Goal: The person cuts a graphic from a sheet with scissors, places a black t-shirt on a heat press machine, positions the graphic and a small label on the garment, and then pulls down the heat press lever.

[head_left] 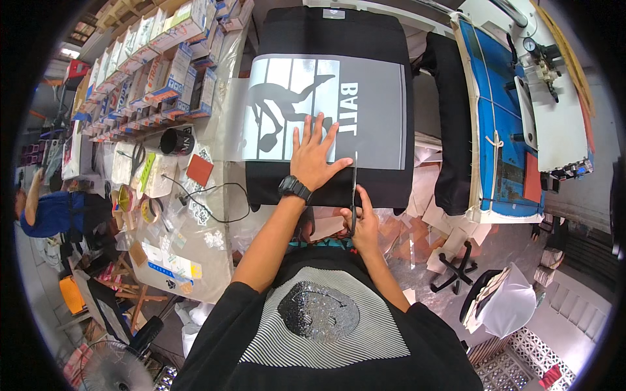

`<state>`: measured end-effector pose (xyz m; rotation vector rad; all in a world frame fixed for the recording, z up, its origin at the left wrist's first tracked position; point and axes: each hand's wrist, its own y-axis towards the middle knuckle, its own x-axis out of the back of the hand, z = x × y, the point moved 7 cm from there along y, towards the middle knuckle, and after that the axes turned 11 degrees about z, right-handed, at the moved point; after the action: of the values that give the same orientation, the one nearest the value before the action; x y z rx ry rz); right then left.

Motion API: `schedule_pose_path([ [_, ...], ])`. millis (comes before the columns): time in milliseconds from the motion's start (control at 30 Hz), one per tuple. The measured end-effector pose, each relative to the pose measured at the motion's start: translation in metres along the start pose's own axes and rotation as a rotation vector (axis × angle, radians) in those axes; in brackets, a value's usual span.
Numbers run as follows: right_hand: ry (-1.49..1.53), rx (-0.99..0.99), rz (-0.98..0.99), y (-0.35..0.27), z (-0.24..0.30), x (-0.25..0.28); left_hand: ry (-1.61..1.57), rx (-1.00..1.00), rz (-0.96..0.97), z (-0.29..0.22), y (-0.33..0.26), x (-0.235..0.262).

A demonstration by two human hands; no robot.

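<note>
A printed film sheet (383, 111) lies on a black padded board (293, 36) in front of me. It carries a dark figure silhouette on a pale panel, with mirrored white letters beside it. My left hand (315, 156) rests flat on the sheet near its closer edge, fingers spread and thumb out to the right; a black digital watch (295, 188) is on that wrist. Right of it, my right hand (362, 225) grips a pair of scissors (354, 194). Their blades point away from me and meet the sheet's near edge, close to my left thumb.
A table (212, 260) at left holds a black mug (176, 141), a red square piece (199, 169), a looped cable and tape rolls. Boxes (166, 85) stand stacked behind. At right are a blue-topped machine bed (502, 130), a chair base (455, 268) and scattered paper. Someone in blue (65, 215) is far left.
</note>
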<state>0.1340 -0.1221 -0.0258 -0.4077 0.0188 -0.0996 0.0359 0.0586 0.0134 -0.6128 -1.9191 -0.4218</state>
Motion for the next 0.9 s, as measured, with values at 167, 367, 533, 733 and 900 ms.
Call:
schedule_pose_path([
  [167, -0.035, 0.046, -0.034, 0.005, 0.021, 0.0, -0.003, 0.005, 0.019, 0.001, -0.001, 0.0],
  [367, 0.011, 0.055, -0.04, 0.017, 0.031, 0.004, -0.032, 0.0, -0.005, 0.0, 0.001, 0.0],
  [533, -0.002, 0.032, -0.034, 0.024, 0.035, 0.005, -0.012, 0.004, -0.012, 0.001, 0.0, 0.001],
  [733, -0.036, 0.035, -0.037, 0.031, 0.047, 0.008, -0.013, 0.017, 0.005, 0.001, 0.0, 0.0],
  [900, -0.04, 0.039, -0.043, 0.045, 0.051, 0.013, -0.007, 0.021, 0.003, 0.0, 0.001, 0.001],
])
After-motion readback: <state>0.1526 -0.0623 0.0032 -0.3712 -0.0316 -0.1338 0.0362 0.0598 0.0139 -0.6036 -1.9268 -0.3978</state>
